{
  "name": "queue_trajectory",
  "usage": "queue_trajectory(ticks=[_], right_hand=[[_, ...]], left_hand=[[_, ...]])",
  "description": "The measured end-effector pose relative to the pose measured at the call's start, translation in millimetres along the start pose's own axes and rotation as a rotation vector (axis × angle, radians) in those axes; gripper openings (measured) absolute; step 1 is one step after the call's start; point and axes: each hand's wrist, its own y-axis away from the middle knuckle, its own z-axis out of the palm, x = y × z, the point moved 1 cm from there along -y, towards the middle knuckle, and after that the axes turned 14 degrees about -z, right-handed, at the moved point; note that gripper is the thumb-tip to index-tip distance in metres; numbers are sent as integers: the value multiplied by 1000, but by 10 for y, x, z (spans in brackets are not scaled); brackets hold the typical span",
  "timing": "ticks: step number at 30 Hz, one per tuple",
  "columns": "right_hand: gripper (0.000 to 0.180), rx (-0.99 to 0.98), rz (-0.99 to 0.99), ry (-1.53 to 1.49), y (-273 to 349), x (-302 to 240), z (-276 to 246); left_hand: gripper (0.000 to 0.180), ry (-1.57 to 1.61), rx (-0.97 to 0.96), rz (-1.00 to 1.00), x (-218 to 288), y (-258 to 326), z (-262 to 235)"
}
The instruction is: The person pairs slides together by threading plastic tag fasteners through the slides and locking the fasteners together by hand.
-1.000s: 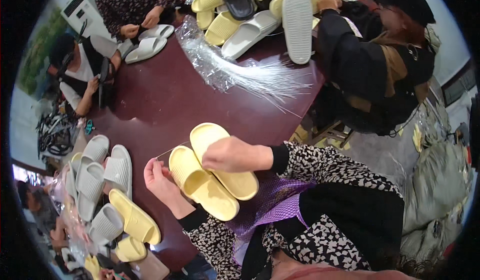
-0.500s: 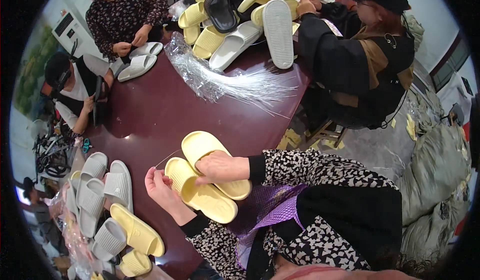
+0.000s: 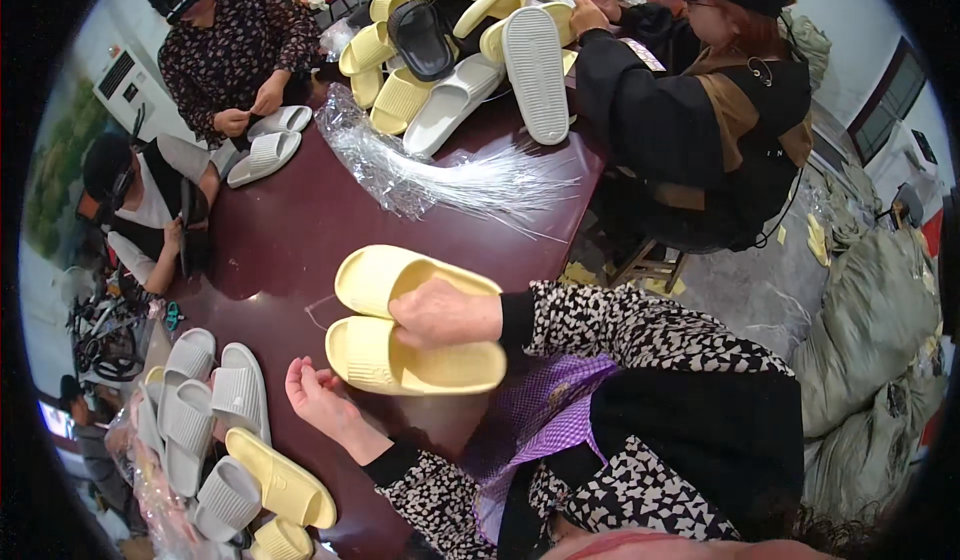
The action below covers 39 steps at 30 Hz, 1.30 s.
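Observation:
A pair of yellow slide slippers (image 3: 415, 365) hangs side by side over the table, toes pointing left. My right hand (image 3: 440, 312) grips both by their inner edges, the fingers hidden inside the upper slipper. From the toe end of the pair sticks out a thin tie loop (image 3: 320, 310). Just below and left of the slippers is my left hand (image 3: 320, 396), apart from them, fingers loosely bent and nothing seen in them.
Grey slippers (image 3: 187, 415) and a yellow slipper (image 3: 280, 475) lie at the lower left. White thin ties (image 3: 490, 185) in clear plastic spread across the dark red table (image 3: 270, 230). Beyond is a heap of slippers (image 3: 450, 95). Co-workers sit around; one handles white slippers (image 3: 265, 157).
My left hand has let go of the thin tie and moved down, away from the slippers. My right hand has turned the pair level and shifted it slightly left. The head view has shifted slightly.

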Motion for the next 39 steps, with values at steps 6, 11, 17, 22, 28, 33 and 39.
queue_trajectory(ticks=[6,11,17,22,28,33,39], right_hand=[[16,23,-21,161,-15,467,-282],[14,27,-2,363,-19,838,-768],[18,67,180,557,-123,1411,-1368],[22,118,315,550,-309,1779,-1826],[21,124,326,664,-295,2390,-1669],[19,133,379,715,-422,2699,-1703],[16,205,405,764,-537,2992,-1869]], left_hand=[[13,-47,-16,-56,-49,-25,-29],[14,-140,-16,-61,-79,-36,-26],[12,-147,-16,-76,-116,-69,-9],[11,-163,-25,-89,-134,-60,-20],[10,-173,-18,-90,-130,-48,-27],[10,-204,-38,-95,-138,-69,-22],[9,-205,-45,-123,-123,-70,13]])
